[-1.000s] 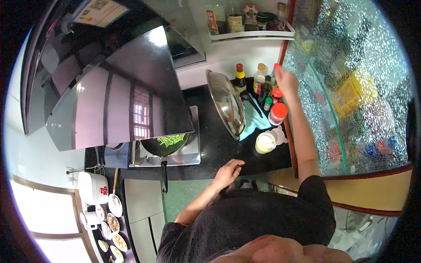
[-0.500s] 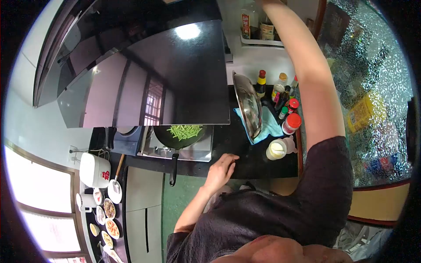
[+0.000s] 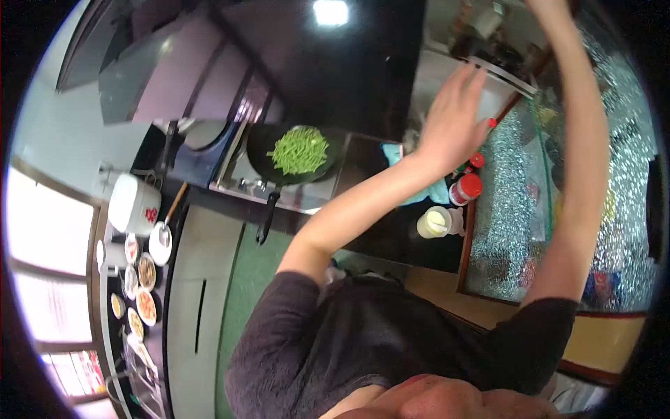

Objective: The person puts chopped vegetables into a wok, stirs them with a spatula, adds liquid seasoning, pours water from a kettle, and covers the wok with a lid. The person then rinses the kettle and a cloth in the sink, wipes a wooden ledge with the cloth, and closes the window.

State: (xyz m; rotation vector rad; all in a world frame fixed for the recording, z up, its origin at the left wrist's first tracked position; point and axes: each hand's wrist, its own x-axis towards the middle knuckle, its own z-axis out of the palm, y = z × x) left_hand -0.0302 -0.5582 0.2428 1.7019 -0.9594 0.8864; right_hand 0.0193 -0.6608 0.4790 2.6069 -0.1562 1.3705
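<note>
My left hand is raised over the right end of the counter, fingers stretched out and slightly blurred, near the white-edged shelf. It holds nothing that I can see. My right arm reaches up along the textured glass to the top edge, where the fingers are cut off. Below the left arm stand a red-lidded jar and an open tub of white stuff. A light blue cloth lies partly hidden behind that arm.
A frying pan with green beans sits on the stove, its handle pointing towards me. The dark range hood overhangs it. Left are a white rice cooker, a spatula on a plate and several small dishes.
My left hand has risen from the counter edge towards the shelf. My right arm has swung to the right. The view has shifted, and the metal lid is now hidden behind my left arm.
</note>
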